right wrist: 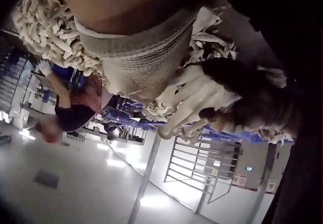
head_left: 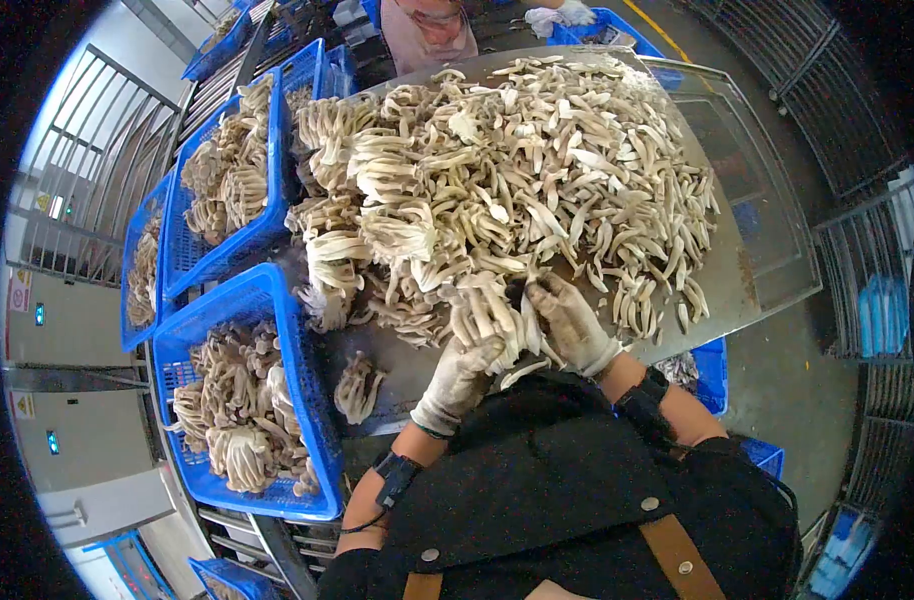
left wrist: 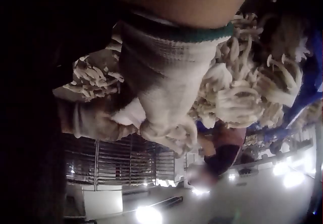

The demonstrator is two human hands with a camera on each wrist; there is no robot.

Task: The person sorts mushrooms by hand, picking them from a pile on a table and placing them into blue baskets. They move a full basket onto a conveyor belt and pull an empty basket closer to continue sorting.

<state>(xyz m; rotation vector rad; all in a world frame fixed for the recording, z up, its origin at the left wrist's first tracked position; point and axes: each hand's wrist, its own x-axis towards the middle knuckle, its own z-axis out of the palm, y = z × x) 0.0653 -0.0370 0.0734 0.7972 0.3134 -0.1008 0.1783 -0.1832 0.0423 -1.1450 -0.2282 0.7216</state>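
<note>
In the head view my left hand [head_left: 459,380], in a whitish knit glove, grips a cluster of pale long-stemmed mushrooms [head_left: 485,315] above the near edge of a metal table [head_left: 392,375]. Close on its right, my gloved right hand [head_left: 569,322] has its fingers curled at the cluster's side, pinching a mushroom. The left wrist view shows both hands meeting at a pale mushroom piece [left wrist: 130,114]. Stems of the held cluster [right wrist: 194,100] fan out beside the right glove in the right wrist view. Beyond the hands lies a heap of loose single mushrooms [head_left: 617,170].
Whole mushroom clusters [head_left: 377,200] are piled on the table's left part, with one small cluster [head_left: 357,388] apart near the edge. Blue crates [head_left: 327,450] of mushrooms line the left side. A blue bin [head_left: 714,375] stands below right. Another person [head_left: 432,35] is across the table.
</note>
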